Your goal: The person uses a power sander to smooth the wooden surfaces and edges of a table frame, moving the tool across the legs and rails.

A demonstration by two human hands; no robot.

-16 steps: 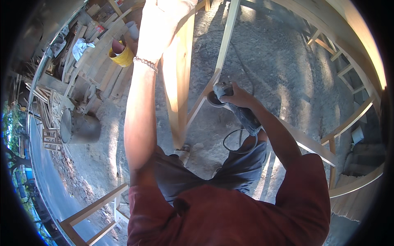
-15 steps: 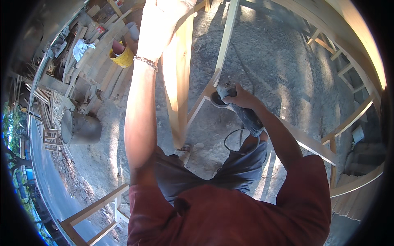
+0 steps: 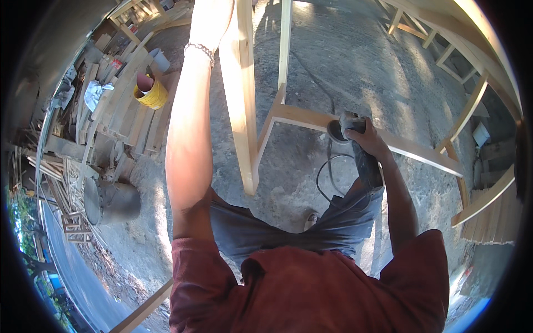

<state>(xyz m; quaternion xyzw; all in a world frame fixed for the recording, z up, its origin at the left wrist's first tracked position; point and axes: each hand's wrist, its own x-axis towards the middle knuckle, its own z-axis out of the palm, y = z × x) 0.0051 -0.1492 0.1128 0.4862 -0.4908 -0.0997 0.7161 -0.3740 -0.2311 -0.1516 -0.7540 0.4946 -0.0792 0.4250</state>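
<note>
My right hand is wrapped round a dark angle grinder with a round disc. The grinder's disc lies over the rail of a pale wooden furniture frame; whether it touches the wood I cannot tell. My left arm reaches far forward along a tapered wooden leg of that frame. At the top edge my left hand is bleached by sunlight and cut off, its fingers out of view. A black cord loops beneath the grinder.
At the left, planks carry a yellow bucket and a white cloth. A grey drum stands below them. Curved wooden pieces arc along the right. The cord crosses the dusty floor ahead.
My right hand has moved the grinder right along the rail, away from the corner joint. The view has shifted, and my left hand has slipped farther past the top edge.
</note>
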